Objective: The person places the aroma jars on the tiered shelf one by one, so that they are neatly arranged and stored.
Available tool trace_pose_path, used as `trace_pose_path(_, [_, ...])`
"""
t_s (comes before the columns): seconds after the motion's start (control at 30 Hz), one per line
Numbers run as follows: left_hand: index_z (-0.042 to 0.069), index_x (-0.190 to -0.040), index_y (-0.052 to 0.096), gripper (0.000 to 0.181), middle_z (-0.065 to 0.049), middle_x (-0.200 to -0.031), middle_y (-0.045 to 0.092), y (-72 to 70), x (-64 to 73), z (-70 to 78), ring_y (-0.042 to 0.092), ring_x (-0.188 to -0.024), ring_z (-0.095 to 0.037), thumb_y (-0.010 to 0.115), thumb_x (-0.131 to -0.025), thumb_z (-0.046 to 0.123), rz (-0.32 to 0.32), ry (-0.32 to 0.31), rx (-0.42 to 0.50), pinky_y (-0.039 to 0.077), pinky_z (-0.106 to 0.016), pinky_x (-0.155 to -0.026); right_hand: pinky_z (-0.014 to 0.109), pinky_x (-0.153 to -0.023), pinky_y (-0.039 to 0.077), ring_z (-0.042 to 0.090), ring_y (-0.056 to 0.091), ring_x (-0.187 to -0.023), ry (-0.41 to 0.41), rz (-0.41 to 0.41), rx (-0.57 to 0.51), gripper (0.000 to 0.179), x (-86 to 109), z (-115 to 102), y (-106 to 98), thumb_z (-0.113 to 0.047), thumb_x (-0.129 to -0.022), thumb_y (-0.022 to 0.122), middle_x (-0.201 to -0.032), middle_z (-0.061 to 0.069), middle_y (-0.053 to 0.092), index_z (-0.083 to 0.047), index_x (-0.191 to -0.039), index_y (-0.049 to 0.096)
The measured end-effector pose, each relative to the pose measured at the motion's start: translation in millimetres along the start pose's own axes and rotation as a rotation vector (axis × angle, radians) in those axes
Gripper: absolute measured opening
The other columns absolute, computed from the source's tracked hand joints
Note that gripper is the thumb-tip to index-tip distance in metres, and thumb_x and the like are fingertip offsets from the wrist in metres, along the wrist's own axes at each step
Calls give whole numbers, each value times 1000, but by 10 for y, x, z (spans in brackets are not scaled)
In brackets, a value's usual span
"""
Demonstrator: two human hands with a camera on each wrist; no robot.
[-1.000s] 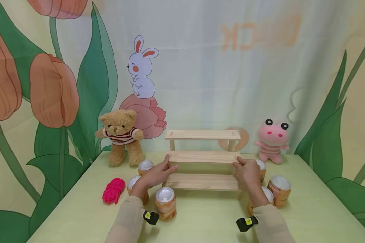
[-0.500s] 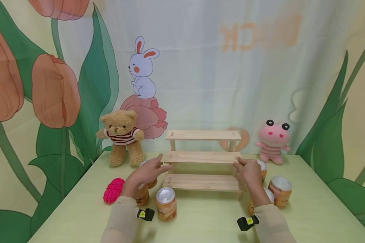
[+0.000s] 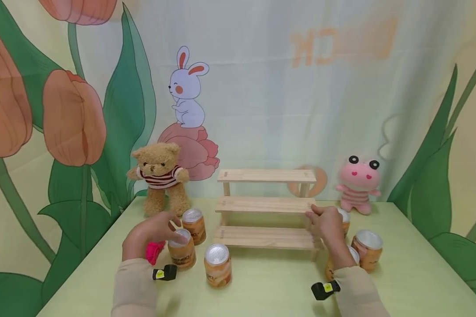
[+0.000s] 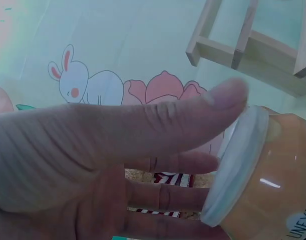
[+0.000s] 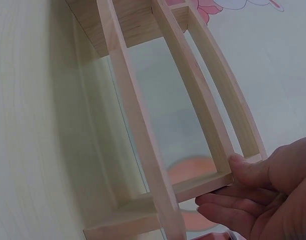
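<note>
A three-tier wooden stand [image 3: 263, 204] rises in the middle of the table. My right hand [image 3: 327, 224] grips the right end of its middle board; in the right wrist view the thumb lies on the board's end with the fingers below. My left hand [image 3: 152, 231] is at an orange can with a silvery lid [image 3: 181, 255]. In the left wrist view the thumb overlaps the rim of that can [image 4: 278, 180], and the other fingers extend, partly hidden, behind the lid. Another can [image 3: 194, 226] stands just behind it, and a third can [image 3: 218, 268] nearer the front.
Several more cans [image 3: 367, 251] stand by my right forearm, partly covered by it. Pink yarn [image 3: 154, 252] lies beside my left hand, half hidden. A teddy bear [image 3: 158, 180] stands at the back left, a pink plush toy [image 3: 358, 185] at the back right.
My left hand has let go of the stand's left side and moved left and towards me, to the can. My right hand stays on the stand, which has kept its place.
</note>
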State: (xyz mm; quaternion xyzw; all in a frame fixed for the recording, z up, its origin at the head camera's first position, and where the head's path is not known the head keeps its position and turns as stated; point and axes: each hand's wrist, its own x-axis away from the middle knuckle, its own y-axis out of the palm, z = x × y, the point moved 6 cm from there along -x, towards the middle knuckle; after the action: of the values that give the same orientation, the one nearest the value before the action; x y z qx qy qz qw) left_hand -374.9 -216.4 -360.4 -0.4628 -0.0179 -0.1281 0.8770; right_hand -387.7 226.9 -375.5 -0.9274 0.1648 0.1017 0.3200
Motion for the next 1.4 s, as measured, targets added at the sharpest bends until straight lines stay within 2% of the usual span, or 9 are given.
trace_pose_path(0.1, [0,-130,58,70,-15,-118,62,56,1,-32,63,-91,-27,91,-74,27,-54,-11,43,56,-45,-76,53,-89,50,38,65,-103,-4,-2,3,35,1,-17,-2,-14,-96,70,-115,24,64,7,-122,65])
trace_pose_path(0.23, [4,-134,56,76,-17,-124,58,88,11,-117,61,-98,-29,94,-70,22,-113,12,79,55,-45,-79,51,-86,52,34,68,-97,-9,-10,6,34,1,-32,3,-14,-96,70,-116,24,65,8,-122,65])
trace_pose_path(0.43, [3,-136,50,77,-15,-125,58,141,-6,-387,60,-104,-27,92,-73,14,-208,27,196,55,-44,-84,47,-81,54,29,68,-91,-1,-24,-1,34,-4,-32,3,-14,-95,70,-117,23,65,8,-121,65])
trace_pose_path(0.53, [0,-137,50,76,-14,-122,62,195,-69,-438,61,-105,-27,90,-74,12,-243,66,248,55,-44,-83,46,-79,53,30,69,-91,-2,-23,-1,35,-16,-26,-6,-14,-96,70,-116,23,65,8,-122,65])
trace_pose_path(0.7, [4,-131,59,65,-8,-117,65,294,-137,-473,61,-106,-26,90,-75,14,-278,110,303,54,-43,-86,49,-84,52,29,68,-92,9,-30,15,34,-12,-7,4,-15,-96,70,-115,22,66,7,-122,66])
trace_pose_path(0.93, [2,-124,67,57,-6,-112,69,276,-177,-426,63,-102,-22,90,-74,16,-224,160,215,51,-45,-92,51,-86,51,35,65,-101,6,-31,14,35,-13,-16,-27,-14,-96,70,-120,22,64,8,-122,65])
trace_pose_path(1.07, [3,-120,70,54,-4,-108,71,250,-151,-428,63,-98,-20,91,-73,17,-187,144,167,51,-44,-92,52,-90,49,37,64,-105,7,-35,3,35,-14,-10,-10,-14,-96,69,-120,22,63,8,-123,65])
trace_pose_path(1.27, [2,-115,72,48,-5,-104,71,124,37,-377,65,-94,-21,91,-73,17,-161,134,179,54,-41,-85,54,-92,48,39,62,-109,11,-28,12,35,-12,1,15,-15,-95,70,-119,22,64,6,-123,66])
trace_pose_path(1.4, [1,-113,71,47,-7,-103,71,-76,166,-193,65,-92,-22,90,-74,19,-97,197,192,55,-39,-80,55,-92,48,41,59,-113,14,-18,22,35,-14,-8,-13,-16,-96,70,-121,22,63,6,-122,67])
